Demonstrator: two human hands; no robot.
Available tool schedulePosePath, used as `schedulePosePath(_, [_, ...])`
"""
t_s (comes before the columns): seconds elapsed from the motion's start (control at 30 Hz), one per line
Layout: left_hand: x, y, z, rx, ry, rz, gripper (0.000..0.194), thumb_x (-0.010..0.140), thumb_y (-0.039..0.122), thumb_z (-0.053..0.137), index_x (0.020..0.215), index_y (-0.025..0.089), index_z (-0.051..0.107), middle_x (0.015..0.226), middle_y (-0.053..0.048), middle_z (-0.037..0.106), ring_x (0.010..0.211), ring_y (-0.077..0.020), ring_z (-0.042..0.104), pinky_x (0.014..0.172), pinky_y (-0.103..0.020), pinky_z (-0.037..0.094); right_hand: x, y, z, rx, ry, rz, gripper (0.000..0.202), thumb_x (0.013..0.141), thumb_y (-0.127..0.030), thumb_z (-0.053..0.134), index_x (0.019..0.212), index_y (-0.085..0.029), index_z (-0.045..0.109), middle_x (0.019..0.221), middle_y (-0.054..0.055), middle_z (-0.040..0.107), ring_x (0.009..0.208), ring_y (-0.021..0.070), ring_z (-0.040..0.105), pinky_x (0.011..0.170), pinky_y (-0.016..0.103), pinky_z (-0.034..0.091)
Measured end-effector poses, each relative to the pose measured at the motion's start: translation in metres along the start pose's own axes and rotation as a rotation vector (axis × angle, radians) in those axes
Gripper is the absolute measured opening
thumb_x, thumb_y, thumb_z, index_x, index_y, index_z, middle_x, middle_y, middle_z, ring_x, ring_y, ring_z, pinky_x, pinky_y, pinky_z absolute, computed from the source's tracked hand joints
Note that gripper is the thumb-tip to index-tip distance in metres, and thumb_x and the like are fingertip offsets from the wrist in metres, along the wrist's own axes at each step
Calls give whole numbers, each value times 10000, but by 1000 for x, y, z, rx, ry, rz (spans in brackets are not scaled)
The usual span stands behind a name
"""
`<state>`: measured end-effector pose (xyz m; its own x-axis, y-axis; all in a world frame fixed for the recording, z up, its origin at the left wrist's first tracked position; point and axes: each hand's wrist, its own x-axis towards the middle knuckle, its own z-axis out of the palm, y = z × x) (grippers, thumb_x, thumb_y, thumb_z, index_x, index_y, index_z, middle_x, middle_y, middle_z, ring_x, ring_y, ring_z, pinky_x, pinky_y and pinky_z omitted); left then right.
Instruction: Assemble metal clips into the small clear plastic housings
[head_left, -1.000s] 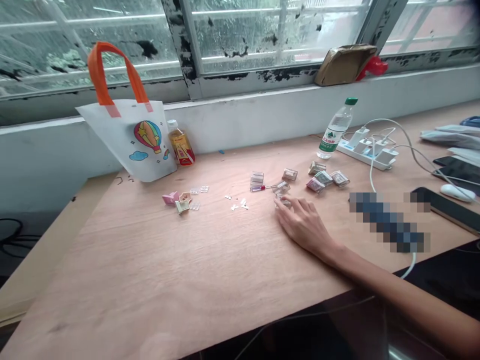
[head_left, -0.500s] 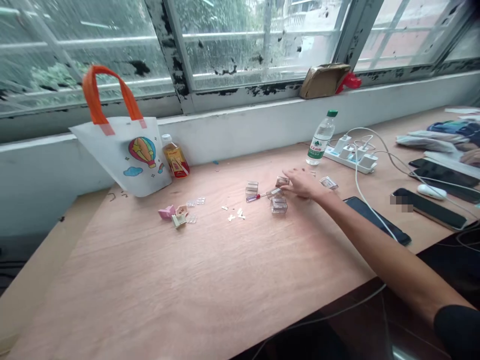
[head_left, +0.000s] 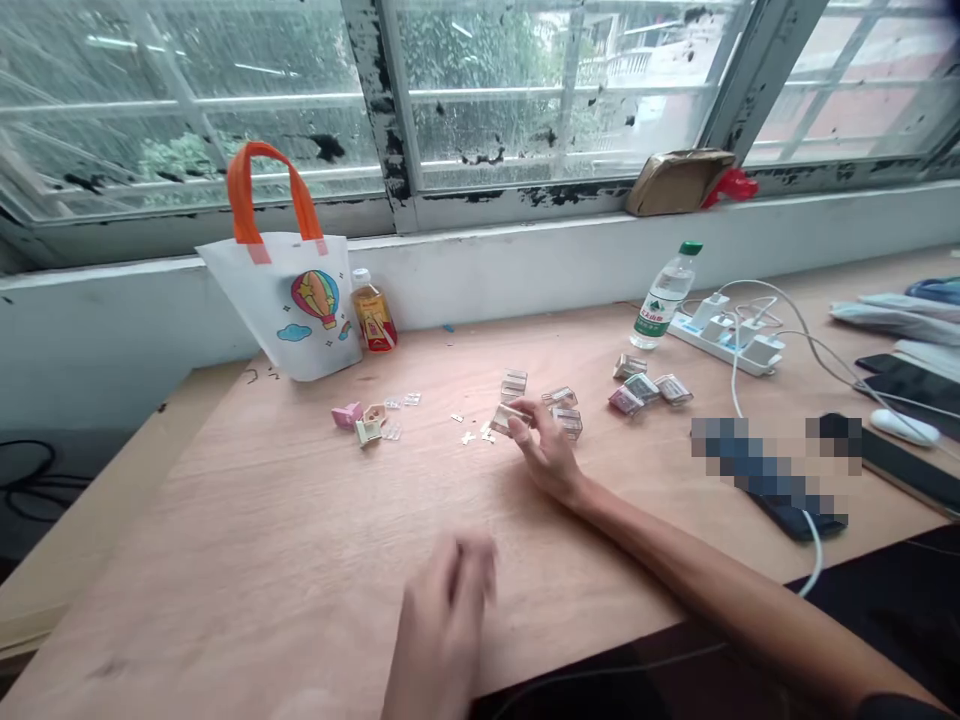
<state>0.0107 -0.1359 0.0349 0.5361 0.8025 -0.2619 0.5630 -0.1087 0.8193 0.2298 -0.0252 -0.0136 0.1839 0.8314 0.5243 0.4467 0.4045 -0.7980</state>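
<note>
Between the thumb and fingers of my right hand point(head_left: 551, 455) is a small clear plastic box point(head_left: 511, 418), tilted just above the table. My left hand point(head_left: 448, 595) hangs over the front of the table, smeared by motion, so its fingers are unclear. Behind the held box stands another clear box point(head_left: 514, 383). Two more, one of them a clear box point(head_left: 559, 398), lie just beyond my right fingers. Small pale flat pieces point(head_left: 469, 438) are scattered left of the held box. Farther left sit a pink piece point(head_left: 346, 415), a cream piece point(head_left: 368, 433) and thin clear pieces point(head_left: 393, 432).
Several small clear boxes point(head_left: 641, 388) are grouped at the right. Behind them are a water bottle point(head_left: 662, 300) and a power strip point(head_left: 724, 345) with cables. Phones, one a dark phone point(head_left: 806, 515), lie near the right edge. A white bag point(head_left: 277, 320) and drink bottle point(head_left: 373, 315) stand back left.
My right hand has moved left from the clear boxes and now holds one over the pale pieces. My left hand has entered from below. The view has shifted slightly; the screwdriver no longer shows.
</note>
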Motion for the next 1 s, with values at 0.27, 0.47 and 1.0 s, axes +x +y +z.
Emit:
schedulePosePath(0.27, [161, 3, -34, 108, 442, 302, 590, 987, 728, 236, 1074, 239, 554, 946, -59, 686, 828, -253, 635, 734, -353, 437, 1, 3, 10, 370, 8, 214, 445, 1042, -593, 320, 945, -220, 543, 807, 15, 549, 686, 162, 525, 614, 280, 448])
schedulePosePath(0.47, [172, -14, -38, 127, 373, 394, 526, 1036, 625, 226, 825, 224, 493, 718, -8, 561, 655, -191, 530, 642, -302, 371, 13, 7, 20, 335, -43, 169, 447, 1036, -601, 339, 827, -236, 488, 709, -9, 512, 635, 162, 486, 584, 284, 407])
schedulePosePath(1.0, [206, -23, -67, 41, 546, 506, 311, 1010, 453, 381, 823, 218, 460, 696, 24, 470, 630, -145, 473, 610, -272, 365, 13, 14, 13, 121, 71, 57, 373, 1018, -495, 479, 1294, -251, 531, 1101, 62, 643, 899, 197, 601, 790, 339, 489])
